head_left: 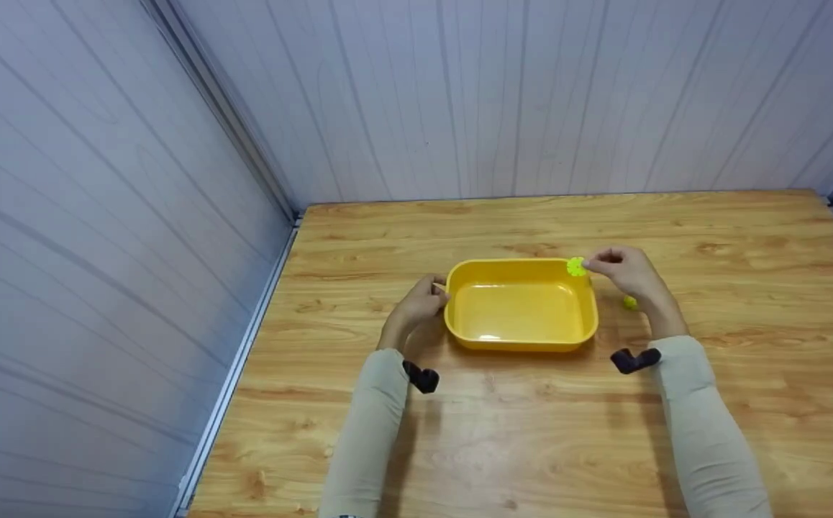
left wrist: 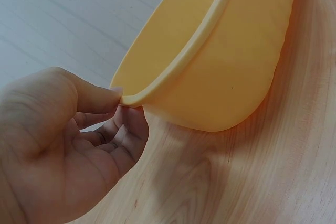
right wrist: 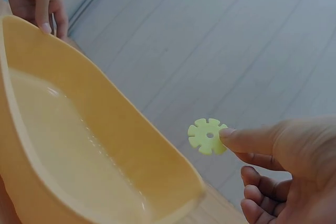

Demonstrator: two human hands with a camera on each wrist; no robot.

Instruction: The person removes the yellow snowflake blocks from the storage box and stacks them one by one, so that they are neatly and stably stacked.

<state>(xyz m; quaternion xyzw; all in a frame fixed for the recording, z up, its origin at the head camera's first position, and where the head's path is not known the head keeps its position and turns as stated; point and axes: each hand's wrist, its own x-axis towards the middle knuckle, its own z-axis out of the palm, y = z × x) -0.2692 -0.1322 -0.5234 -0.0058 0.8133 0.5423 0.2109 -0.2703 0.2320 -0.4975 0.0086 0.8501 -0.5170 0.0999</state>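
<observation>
A yellow plastic basin (head_left: 521,344) stands on the wooden table, with nothing lying in it. My left hand (head_left: 420,302) pinches its left rim between thumb and fingers; the left wrist view shows the thumb on top of the rim (left wrist: 173,69) and fingers beneath. Between the thumb and finger of my right hand (head_left: 629,273) is a yellow-green notched disc (right wrist: 208,136), flower-like, with a small hole at its centre. The disc is held above the basin's far right corner, apart from the rim in the right wrist view.
Another small yellow-green piece (head_left: 630,302) lies on the table (head_left: 503,446) right of the basin, partly hidden by my right wrist. Pale panelled walls (head_left: 416,101) rise behind the table and along its left side. Dark wrist mounts (head_left: 422,377) sit at both cuffs.
</observation>
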